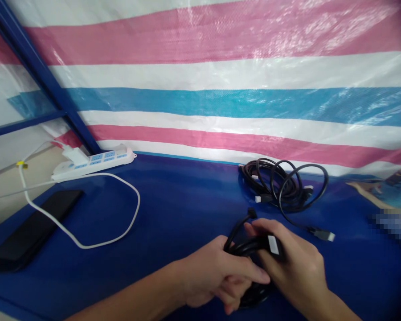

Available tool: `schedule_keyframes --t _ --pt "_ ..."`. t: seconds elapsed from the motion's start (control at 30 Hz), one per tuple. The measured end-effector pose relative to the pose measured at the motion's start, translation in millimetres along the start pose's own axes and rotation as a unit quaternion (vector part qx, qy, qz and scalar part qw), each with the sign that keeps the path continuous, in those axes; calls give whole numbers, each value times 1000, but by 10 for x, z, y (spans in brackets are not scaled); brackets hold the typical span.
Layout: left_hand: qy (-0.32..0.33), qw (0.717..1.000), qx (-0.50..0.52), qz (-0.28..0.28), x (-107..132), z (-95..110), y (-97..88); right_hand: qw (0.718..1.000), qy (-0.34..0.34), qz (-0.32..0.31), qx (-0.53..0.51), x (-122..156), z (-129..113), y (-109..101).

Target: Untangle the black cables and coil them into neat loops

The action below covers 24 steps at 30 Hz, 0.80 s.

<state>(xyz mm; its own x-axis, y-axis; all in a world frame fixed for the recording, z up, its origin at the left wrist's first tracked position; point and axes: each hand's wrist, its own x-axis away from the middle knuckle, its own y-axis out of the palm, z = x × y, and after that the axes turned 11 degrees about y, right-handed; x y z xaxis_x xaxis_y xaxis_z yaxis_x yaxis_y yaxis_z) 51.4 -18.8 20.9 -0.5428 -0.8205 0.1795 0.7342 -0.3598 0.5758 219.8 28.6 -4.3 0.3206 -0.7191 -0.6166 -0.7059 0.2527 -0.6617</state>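
Both my hands meet low in the middle of the view over a blue table top (180,209). My left hand (214,276) is closed around a coiled black cable (250,246). My right hand (294,263) also grips this coil from the right, its fingers wrapped over the strands near a white label. One cable end sticks up just above my hands. A second bundle of loose black cables (284,185) lies on the table behind my hands, with a plug end trailing off to the right.
A white power strip (93,162) with blue sockets lies at the back left, its white cord (120,223) looping across the table. A black phone (33,229) lies at the left edge. A striped pink, white and blue tarpaulin (220,80) hangs behind the table.
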Motion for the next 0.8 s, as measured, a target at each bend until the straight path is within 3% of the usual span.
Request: schedule_keyframes --t 0.1,0.13,0.2,0.33,0.43,0.5,0.6,0.7,0.8 --pt "-16 1000 -8 5 33 40 40 997 -13 38 59 -98 -33 -26" --pt "-18 1000 -12 9 43 57 47 999 4 7 36 -116 -45 -39" --pt "-24 999 -32 24 59 89 56 989 70 -116 -62 -126 -62 -73" --pt "4 993 -102 54 68 88 50 891 249 -323 -199 -143 -69 -173" --pt "39 993 -88 67 48 36 23 781 333 -462 -255 -202 -67 -221" --pt "51 993 -61 84 23 9 8 726 365 -501 -298 -233 -79 -212" --pt "53 988 -42 138 -22 2 5 717 409 -455 -334 -243 -135 -148" --pt "105 978 -11 182 -76 -17 11 729 481 -327 -361 -224 -192 -67" --pt "155 972 91 153 -123 -101 15 705 538 -196 -418 -197 -185 -13"
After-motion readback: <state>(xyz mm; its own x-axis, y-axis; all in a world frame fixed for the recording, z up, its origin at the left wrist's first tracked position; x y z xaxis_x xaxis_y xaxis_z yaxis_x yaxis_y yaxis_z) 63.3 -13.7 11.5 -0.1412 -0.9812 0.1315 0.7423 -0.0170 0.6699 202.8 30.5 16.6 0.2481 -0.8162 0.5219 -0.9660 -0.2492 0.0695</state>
